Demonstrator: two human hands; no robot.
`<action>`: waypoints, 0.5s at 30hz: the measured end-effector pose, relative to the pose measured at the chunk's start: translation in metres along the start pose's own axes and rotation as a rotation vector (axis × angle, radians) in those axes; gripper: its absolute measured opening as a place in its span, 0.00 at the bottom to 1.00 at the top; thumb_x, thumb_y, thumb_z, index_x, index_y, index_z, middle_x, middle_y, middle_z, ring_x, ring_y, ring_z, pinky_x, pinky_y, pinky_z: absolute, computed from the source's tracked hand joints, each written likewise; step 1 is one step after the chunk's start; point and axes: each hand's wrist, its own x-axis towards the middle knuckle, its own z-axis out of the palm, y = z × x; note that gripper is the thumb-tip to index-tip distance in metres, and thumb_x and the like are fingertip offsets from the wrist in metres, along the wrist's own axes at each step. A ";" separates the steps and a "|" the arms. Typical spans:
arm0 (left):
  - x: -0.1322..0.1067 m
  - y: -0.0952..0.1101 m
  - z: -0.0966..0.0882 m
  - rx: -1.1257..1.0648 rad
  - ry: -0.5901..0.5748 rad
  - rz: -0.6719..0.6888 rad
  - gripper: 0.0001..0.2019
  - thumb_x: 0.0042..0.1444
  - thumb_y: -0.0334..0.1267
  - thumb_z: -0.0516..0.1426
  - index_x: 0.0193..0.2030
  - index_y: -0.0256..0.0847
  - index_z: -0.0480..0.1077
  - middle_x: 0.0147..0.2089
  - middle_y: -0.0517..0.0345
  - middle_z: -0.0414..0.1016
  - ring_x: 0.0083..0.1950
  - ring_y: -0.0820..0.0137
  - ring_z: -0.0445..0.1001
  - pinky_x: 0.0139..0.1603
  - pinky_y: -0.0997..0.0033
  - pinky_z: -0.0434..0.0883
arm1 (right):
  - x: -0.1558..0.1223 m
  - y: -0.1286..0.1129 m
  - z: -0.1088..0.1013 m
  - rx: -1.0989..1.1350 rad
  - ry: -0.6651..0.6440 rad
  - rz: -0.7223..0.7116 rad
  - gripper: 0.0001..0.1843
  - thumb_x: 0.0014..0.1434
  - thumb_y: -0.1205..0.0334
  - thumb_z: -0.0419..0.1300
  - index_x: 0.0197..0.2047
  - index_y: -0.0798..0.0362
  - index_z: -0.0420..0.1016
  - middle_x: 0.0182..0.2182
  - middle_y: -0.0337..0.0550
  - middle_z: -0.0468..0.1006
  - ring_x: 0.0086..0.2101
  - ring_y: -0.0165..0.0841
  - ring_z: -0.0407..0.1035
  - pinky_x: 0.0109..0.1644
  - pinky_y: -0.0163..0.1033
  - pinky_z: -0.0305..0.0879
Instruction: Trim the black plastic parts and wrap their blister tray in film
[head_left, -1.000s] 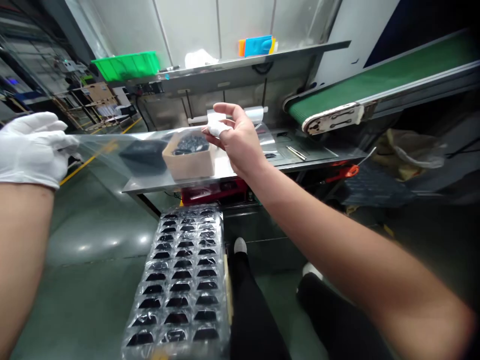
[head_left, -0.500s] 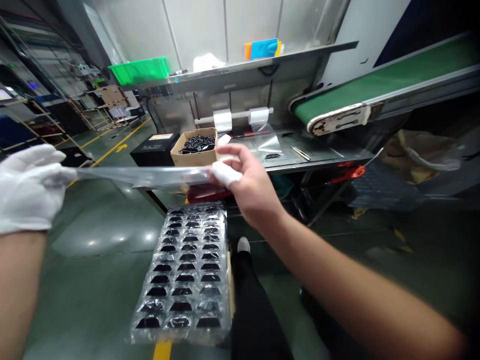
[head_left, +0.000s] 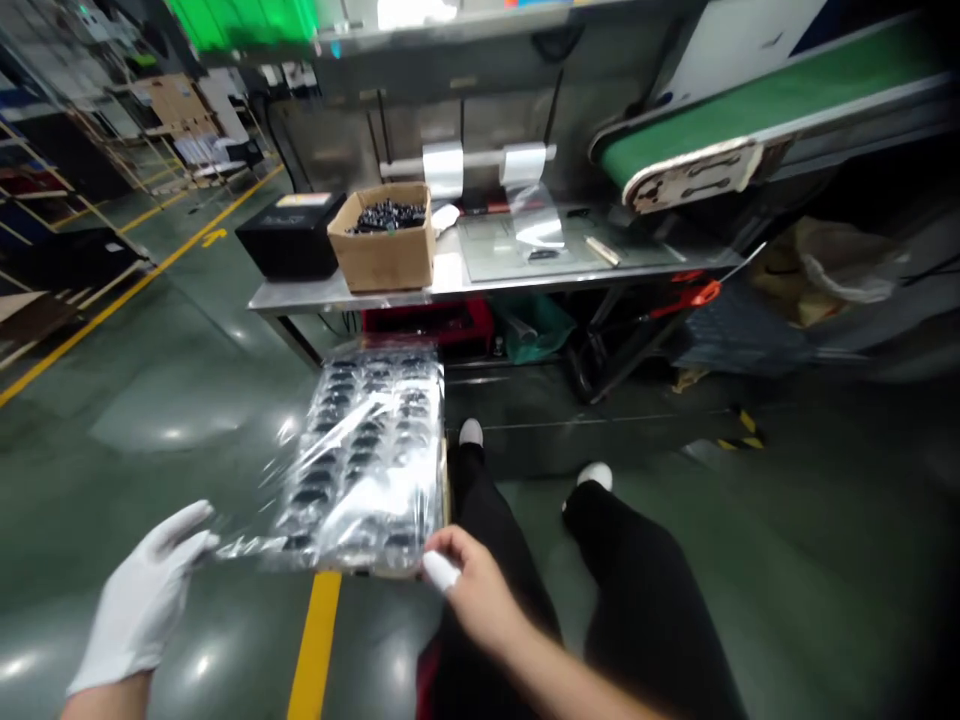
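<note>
A clear plastic sheet (head_left: 375, 500) lies over a tray of dark parts (head_left: 322, 465) set in rows, and glare hides some of them. My left hand (head_left: 154, 590), in a white glove, pinches the sheet's left corner out beyond the tray. At the tray's near right corner, my right hand (head_left: 480, 590) is bare but for a white cover on one finger. Its thumb and fingers are closed on the sheet's edge there.
A metal workbench (head_left: 487, 285) carries a cardboard box (head_left: 386, 260) of small black parts, a black box (head_left: 289, 240) and film rolls (head_left: 444, 170). A red bin (head_left: 480, 325) sits underneath. A green conveyor (head_left: 720, 125) juts in at right. My legs are right of the tray.
Both hands have come down toward me with the plastic sheet, from stretched in the air to lying over the tray. The view has tilted downward.
</note>
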 end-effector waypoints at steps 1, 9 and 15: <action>-0.004 -0.008 0.007 -0.007 -0.062 -0.007 0.24 0.50 0.50 0.61 0.53 0.47 0.79 0.48 0.59 0.86 0.49 0.57 0.83 0.54 0.55 0.80 | 0.001 0.014 0.000 -0.031 0.013 0.007 0.11 0.60 0.53 0.65 0.41 0.52 0.77 0.36 0.43 0.82 0.38 0.39 0.76 0.45 0.43 0.72; -0.019 -0.055 0.055 0.082 -0.233 -0.023 0.26 0.55 0.42 0.62 0.62 0.46 0.75 0.48 0.55 0.83 0.48 0.59 0.80 0.57 0.57 0.75 | 0.013 0.088 -0.006 -0.235 0.062 0.074 0.10 0.59 0.57 0.62 0.42 0.50 0.78 0.38 0.42 0.82 0.37 0.38 0.75 0.44 0.42 0.70; -0.017 -0.063 0.063 0.177 -0.204 0.072 0.23 0.59 0.36 0.63 0.62 0.42 0.74 0.55 0.50 0.79 0.48 0.60 0.79 0.58 0.49 0.75 | 0.017 0.091 -0.007 -0.408 0.066 0.030 0.09 0.60 0.63 0.62 0.44 0.52 0.78 0.40 0.42 0.81 0.39 0.36 0.75 0.47 0.43 0.69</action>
